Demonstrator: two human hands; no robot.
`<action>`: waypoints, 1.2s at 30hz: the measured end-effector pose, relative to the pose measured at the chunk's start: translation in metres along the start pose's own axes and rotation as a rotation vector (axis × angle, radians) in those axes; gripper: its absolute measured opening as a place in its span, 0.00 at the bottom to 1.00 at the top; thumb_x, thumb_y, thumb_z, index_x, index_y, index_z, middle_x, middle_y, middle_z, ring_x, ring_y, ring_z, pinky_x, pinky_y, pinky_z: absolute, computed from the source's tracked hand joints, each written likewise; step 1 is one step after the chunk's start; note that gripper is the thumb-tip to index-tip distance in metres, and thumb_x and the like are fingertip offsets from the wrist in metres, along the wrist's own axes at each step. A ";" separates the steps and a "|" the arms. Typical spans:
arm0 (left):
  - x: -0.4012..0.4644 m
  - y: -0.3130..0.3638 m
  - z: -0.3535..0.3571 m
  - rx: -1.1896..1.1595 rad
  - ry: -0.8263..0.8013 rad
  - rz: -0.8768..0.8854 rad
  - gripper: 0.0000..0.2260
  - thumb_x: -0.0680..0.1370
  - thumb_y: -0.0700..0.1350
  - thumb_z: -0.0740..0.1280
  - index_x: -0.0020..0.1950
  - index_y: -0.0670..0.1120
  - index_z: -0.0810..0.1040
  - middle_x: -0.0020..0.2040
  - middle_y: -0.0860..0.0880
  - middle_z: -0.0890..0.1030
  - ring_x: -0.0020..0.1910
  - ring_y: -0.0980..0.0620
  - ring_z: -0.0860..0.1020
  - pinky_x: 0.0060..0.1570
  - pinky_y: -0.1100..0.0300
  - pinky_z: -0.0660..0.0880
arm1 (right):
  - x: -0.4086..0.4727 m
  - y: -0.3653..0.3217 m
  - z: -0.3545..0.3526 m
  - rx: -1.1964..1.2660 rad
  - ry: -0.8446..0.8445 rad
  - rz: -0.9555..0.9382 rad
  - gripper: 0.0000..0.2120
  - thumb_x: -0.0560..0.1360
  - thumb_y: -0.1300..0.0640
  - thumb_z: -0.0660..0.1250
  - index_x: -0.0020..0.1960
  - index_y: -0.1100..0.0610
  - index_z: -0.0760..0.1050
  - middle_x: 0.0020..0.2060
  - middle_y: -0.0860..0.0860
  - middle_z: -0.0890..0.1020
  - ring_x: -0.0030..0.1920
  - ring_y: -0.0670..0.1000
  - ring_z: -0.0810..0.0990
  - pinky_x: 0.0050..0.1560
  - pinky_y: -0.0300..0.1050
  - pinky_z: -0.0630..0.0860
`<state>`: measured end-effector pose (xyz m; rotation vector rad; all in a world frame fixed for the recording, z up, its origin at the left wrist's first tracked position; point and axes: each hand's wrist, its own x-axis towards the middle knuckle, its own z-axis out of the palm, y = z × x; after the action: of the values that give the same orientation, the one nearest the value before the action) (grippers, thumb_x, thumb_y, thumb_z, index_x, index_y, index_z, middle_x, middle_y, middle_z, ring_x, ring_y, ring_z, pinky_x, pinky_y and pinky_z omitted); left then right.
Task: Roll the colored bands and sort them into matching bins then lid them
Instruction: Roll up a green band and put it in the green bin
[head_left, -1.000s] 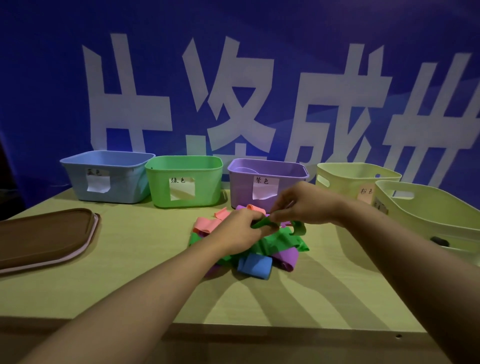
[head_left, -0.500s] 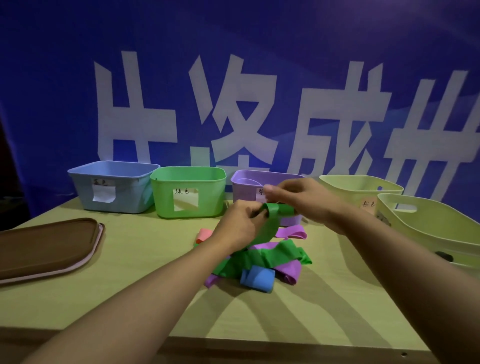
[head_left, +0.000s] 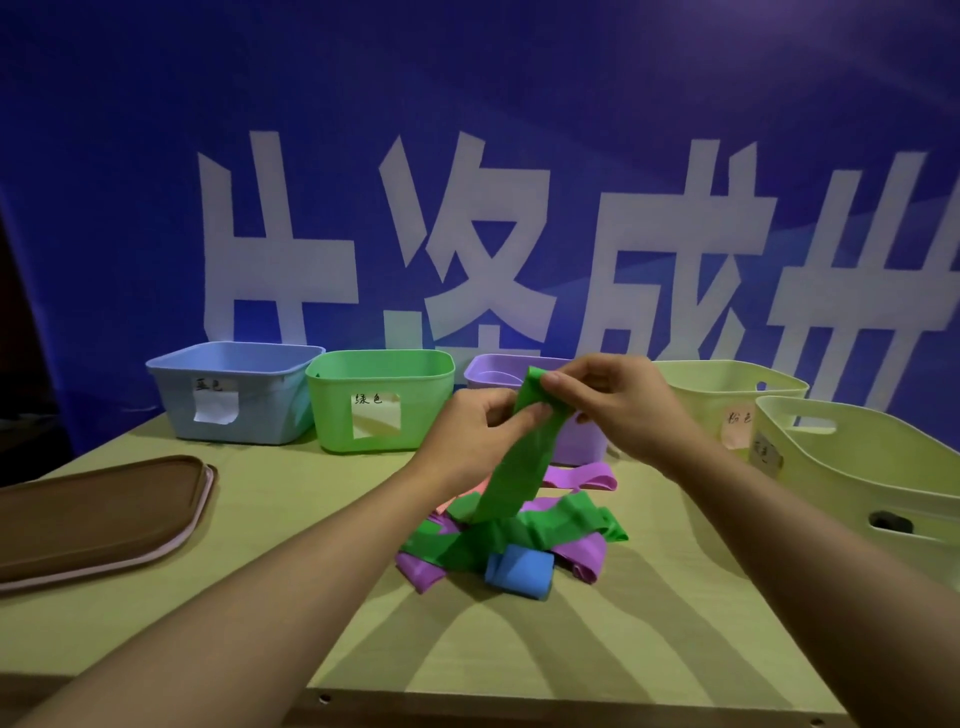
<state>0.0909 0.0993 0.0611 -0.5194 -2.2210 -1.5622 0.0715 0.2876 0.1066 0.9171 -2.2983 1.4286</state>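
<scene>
Purple bin (head_left: 498, 370) mostly hidden behind both hands and the lifted green band (head_left: 524, 457); its label not visible. Brown lid (head_left: 104, 514) cut off by left edge of frame. Nearest pale yellow bin (head_left: 857, 467) cut off at right edge; its label blurred, and the dark thing in its side slot (head_left: 891, 522) too small to tell. Pink band (head_left: 449, 503) in the pile only a sliver, rest under green. Right forearm cut off lower right. Bin labels small, hard to read.

Five bins (head_left: 379, 400), perhaps one lid (head_left: 98, 514)
</scene>
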 end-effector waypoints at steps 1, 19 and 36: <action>0.000 0.002 -0.002 -0.005 0.008 0.017 0.08 0.80 0.49 0.72 0.56 0.48 0.85 0.47 0.50 0.88 0.50 0.49 0.86 0.53 0.48 0.82 | 0.001 -0.001 0.000 -0.008 -0.004 0.003 0.14 0.75 0.45 0.70 0.48 0.55 0.85 0.38 0.49 0.87 0.38 0.45 0.84 0.42 0.41 0.81; 0.037 0.104 -0.036 -0.124 0.279 0.209 0.03 0.81 0.42 0.70 0.54 0.44 0.81 0.47 0.45 0.86 0.45 0.51 0.86 0.34 0.53 0.83 | 0.003 -0.030 -0.006 0.211 -0.162 0.069 0.15 0.73 0.52 0.76 0.55 0.60 0.84 0.46 0.56 0.88 0.47 0.56 0.87 0.50 0.49 0.84; 0.023 0.039 -0.032 -0.142 0.226 -0.002 0.01 0.81 0.41 0.71 0.50 0.45 0.80 0.44 0.49 0.85 0.39 0.60 0.84 0.31 0.64 0.78 | -0.035 0.021 0.034 0.365 -0.388 0.310 0.19 0.71 0.51 0.75 0.53 0.66 0.83 0.44 0.66 0.85 0.33 0.54 0.81 0.31 0.43 0.80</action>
<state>0.0936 0.0830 0.1144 -0.3596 -1.9548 -1.6973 0.0873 0.2768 0.0571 1.0480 -2.5947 2.0034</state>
